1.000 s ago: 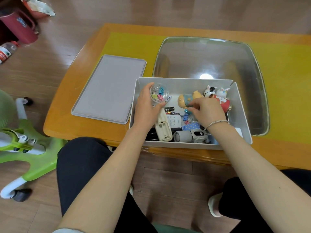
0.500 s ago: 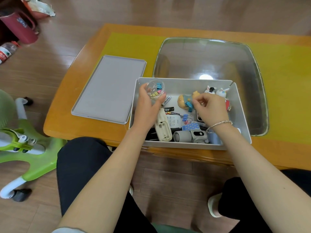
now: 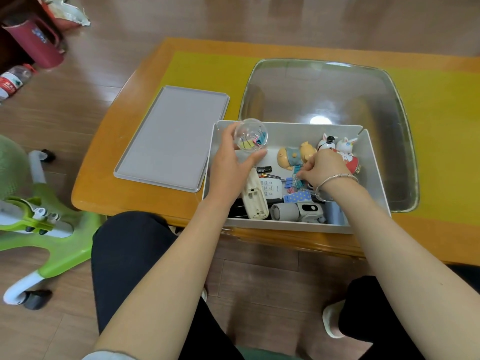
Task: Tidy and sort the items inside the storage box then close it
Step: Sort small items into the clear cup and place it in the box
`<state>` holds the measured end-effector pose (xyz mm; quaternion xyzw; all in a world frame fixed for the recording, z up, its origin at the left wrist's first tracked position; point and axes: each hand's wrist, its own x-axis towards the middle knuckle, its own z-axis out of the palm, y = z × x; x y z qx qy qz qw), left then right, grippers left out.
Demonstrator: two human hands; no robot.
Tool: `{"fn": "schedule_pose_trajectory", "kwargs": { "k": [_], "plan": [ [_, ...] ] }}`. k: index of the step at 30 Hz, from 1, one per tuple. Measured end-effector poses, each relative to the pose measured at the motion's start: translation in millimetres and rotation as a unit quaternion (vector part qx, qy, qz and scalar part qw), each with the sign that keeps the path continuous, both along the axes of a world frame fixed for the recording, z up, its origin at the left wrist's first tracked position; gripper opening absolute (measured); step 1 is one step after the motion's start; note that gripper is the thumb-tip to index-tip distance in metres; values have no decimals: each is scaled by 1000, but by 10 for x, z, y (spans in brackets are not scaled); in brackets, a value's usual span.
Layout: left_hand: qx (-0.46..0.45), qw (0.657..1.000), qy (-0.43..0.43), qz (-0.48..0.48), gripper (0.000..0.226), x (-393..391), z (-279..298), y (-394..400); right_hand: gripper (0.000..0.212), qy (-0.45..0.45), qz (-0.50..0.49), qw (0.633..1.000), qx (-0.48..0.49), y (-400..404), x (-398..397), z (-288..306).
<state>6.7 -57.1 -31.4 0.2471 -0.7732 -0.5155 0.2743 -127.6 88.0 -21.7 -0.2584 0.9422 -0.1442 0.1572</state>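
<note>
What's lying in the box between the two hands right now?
Head view: between the left hand, holding the clear tub, and the right hand lie batteries, a doll and a white remote.

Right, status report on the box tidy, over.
Left hand holds clear tub. Right hand pinches binder clips in storage box. Lid off, beside box.

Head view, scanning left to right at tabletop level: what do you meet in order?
Grey lid lying flat on the table → left hand holding the clear cup of binder clips → yellow-haired doll → right hand at loose binder clips → storage box right wall.
</note>
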Motion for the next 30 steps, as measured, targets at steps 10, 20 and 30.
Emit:
{"fn": "schedule_pose_trajectory", "kwargs": {
  "k": [10,20,30],
  "plan": [
    [-26,999,-30,-18,65,-25,-19,-7,71,-20,6,996,82,-125,84,-6],
    [-23,999,24,14,70,0,-15,7,5,117,15,912,-392,-25,315,42],
    [-78,991,-84,-62,72,-10,-48,38,9,247,72,875,-411,-53,420,7]
  ]
}}
